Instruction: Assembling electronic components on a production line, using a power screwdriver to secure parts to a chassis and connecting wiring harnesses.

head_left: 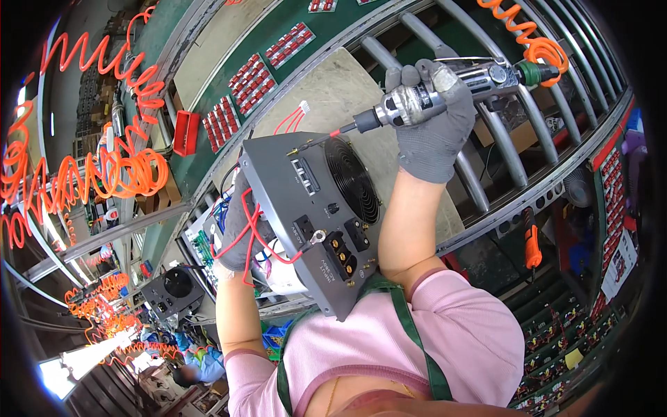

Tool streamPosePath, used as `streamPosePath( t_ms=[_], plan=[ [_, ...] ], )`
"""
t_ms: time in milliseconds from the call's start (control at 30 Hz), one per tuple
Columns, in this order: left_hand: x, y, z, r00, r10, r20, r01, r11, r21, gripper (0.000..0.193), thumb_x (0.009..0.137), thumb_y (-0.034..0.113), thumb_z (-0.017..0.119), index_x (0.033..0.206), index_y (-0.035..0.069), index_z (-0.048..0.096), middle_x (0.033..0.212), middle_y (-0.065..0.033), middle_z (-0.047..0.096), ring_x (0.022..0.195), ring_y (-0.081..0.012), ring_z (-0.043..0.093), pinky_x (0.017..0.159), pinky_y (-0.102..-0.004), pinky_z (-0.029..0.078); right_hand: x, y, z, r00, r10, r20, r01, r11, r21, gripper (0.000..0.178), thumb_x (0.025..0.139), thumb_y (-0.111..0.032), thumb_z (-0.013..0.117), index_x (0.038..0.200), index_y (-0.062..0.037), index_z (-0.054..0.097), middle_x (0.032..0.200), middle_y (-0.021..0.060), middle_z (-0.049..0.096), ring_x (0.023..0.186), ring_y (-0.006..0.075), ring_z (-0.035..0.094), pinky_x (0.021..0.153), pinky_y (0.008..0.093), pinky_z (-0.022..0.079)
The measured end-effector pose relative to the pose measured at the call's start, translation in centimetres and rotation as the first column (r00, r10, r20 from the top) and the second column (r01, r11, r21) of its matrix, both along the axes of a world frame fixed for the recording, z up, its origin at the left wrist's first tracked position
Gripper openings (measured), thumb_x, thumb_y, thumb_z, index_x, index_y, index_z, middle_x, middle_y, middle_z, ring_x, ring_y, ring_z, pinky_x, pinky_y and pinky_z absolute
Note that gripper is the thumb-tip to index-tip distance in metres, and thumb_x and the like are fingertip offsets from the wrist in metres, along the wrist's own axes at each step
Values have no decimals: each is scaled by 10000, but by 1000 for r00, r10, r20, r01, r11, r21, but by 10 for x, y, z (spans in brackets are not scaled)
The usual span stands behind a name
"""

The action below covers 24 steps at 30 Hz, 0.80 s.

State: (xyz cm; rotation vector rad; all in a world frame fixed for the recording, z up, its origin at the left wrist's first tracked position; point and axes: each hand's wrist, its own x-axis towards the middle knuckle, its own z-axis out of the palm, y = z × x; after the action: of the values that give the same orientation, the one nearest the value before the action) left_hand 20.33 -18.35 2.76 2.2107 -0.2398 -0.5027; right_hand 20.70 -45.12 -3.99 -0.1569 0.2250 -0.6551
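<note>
In my right hand, wearing a grey glove, is a metal air screwdriver, fingers wrapped round its body. Its long bit points left, with the tip at a brass-coloured screw by the upper left corner of a dark grey metal panel. The tilted panel carries a round fan grille, a switch and black sockets with brass terminals. My gloved left hand is against the panel's left side, among red wires; its fingers are mostly hidden. One red wire ends in a ring terminal in front of the panel.
Metal rollers run behind and right of the board under the panel. Red component strips lie on the green bench. Orange coiled hoses hang at left, near another fan unit. An orange-handled tool hangs at right.
</note>
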Motion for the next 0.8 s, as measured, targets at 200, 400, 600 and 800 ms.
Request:
streamPosePath(
  t_ms=[200,400,600,800],
  plan=[
    [3,1,0,961,-217,170,197,972,126,703,802,198,639,1393,8,309,1333,-165,453,1223,-275,445,1019,-359,350,14,-1,16,992,-5,-125,11,999,48,205,781,-111,551,918,41,561,890,132,561,765,211,615,783,406,559],
    [4,1,1,957,-241,161,231,970,76,689,764,126,647,1366,14,332,1303,-156,473,1207,-259,450,1014,-347,348,26,-5,8,979,204,25,-204,979,3,225,818,-139,508,931,48,561,831,140,568,737,241,624,745,397,562],
    [3,6,0,983,-180,42,181,983,-13,739,786,231,702,1382,24,316,1291,-120,474,1168,-210,463,990,-340,376,36,-4,9,974,219,61,-216,975,-55,198,813,-124,523,883,53,577,783,128,588,708,234,632,730,382,581],
    [0,-5,5,975,-191,117,186,981,47,793,753,283,733,1374,12,321,1291,-128,470,1173,-220,458,991,-353,375,41,1,21,975,216,-47,-220,969,-117,159,799,-159,536,896,-34,534,821,62,547,762,188,605,784,433,556]
  ],
)
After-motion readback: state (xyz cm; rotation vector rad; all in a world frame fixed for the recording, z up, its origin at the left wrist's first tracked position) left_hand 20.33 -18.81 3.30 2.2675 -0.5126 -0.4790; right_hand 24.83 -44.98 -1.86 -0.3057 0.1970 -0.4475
